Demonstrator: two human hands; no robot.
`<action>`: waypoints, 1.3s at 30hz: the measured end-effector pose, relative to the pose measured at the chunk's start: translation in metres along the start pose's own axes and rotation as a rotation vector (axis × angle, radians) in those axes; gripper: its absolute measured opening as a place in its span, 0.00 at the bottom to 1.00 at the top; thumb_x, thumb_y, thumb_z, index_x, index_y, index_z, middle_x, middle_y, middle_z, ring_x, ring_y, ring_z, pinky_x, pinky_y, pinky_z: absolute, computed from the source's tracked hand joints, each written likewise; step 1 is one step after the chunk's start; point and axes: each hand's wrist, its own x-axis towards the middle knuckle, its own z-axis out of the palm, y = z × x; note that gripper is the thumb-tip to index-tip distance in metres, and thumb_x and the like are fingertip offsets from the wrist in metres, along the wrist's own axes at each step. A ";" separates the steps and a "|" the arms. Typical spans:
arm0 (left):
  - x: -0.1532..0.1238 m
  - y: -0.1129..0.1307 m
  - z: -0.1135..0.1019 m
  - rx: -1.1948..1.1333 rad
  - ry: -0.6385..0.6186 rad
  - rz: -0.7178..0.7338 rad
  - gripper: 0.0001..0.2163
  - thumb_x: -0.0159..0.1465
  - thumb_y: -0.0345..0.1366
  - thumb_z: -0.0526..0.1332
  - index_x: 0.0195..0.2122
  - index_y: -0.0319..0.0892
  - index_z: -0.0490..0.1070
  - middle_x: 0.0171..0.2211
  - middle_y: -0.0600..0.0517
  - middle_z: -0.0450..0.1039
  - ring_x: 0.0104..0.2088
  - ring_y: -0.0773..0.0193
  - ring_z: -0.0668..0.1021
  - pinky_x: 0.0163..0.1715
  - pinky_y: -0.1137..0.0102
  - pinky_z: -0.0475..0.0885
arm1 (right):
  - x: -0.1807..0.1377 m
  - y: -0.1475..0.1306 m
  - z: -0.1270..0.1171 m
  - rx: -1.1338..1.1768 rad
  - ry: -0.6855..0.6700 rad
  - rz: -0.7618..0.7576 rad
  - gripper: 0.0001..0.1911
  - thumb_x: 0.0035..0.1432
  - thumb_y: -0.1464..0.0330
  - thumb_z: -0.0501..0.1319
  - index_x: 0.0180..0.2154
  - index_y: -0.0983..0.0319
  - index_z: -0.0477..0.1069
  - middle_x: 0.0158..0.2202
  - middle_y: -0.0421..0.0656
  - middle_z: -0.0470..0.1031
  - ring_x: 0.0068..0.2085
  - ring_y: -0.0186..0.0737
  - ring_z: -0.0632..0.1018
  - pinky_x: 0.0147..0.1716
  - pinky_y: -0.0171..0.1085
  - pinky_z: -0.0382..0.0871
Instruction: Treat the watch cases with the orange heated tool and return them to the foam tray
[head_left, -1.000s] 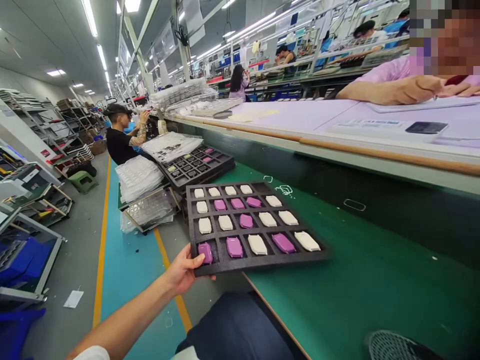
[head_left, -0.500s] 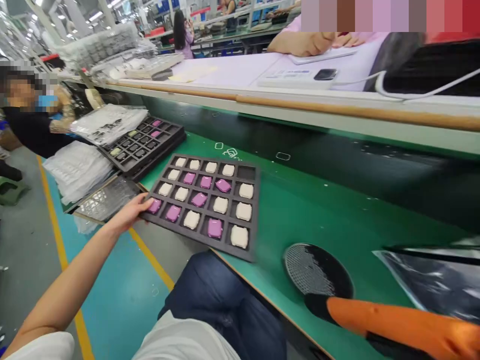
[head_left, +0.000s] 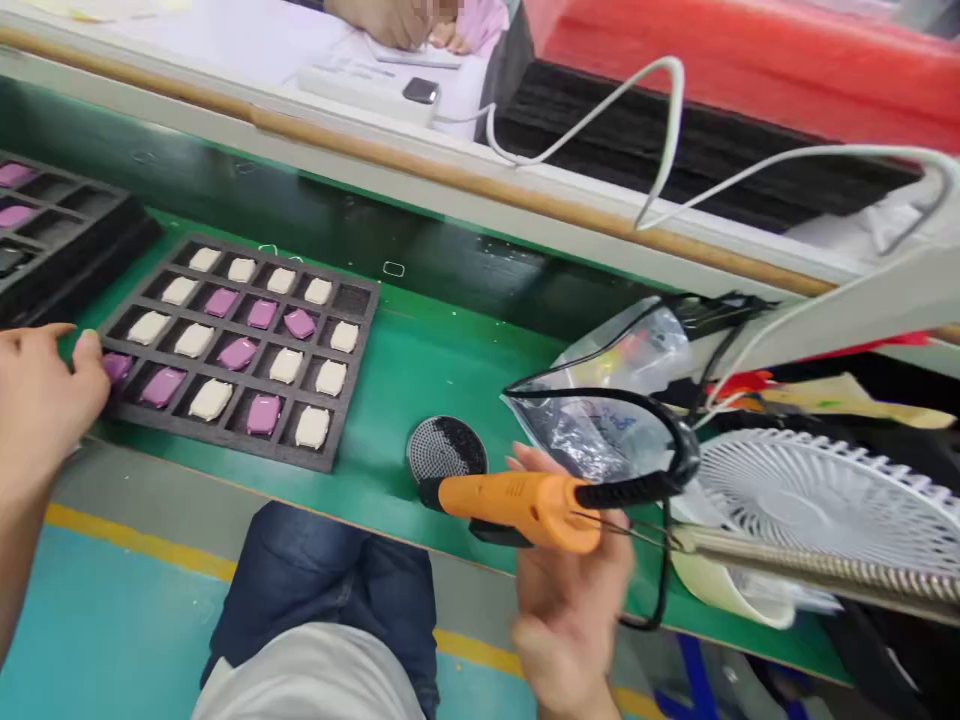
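Note:
The black foam tray (head_left: 296, 455) lies on the green bench, its pockets holding cream and purple watch-shaped pieces, with a bare pocket at the far right corner. Beside the tray's left edge is my left hand (head_left: 41, 390), fingers stretched and thumb apart, the thumb close to a purple piece (head_left: 163, 387). An orange gun-shaped tool (head_left: 517, 500) with a black nozzle and cord hangs above the bench. My right hand (head_left: 566, 610) is behind and under the tool, fingertips showing above it. The tool hides most of the fingers, so their grip is unclear.
A round perforated disc (head_left: 442, 450) lies beyond the nozzle. Clear plastic bags (head_left: 607, 430), a white slatted basket (head_left: 810, 490) and a metal coil spring (head_left: 825, 565) are on the right. Stacked black trays (head_left: 82, 245) stand left. Another person's hands (head_left: 409, 20) rest on the upper shelf.
My view has swung right. The tray now lies farther from the bench's front edge, my left hand has loosened from it, and my right hand has come to the orange tool.

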 end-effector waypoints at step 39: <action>-0.184 0.128 0.094 -0.752 -0.848 0.220 0.18 0.63 0.47 0.71 0.51 0.47 0.77 0.47 0.47 0.83 0.47 0.54 0.83 0.51 0.66 0.76 | 0.084 0.037 0.000 -0.597 -0.258 -0.010 0.33 0.65 0.53 0.64 0.66 0.57 0.64 0.70 0.51 0.64 0.68 0.55 0.70 0.65 0.63 0.68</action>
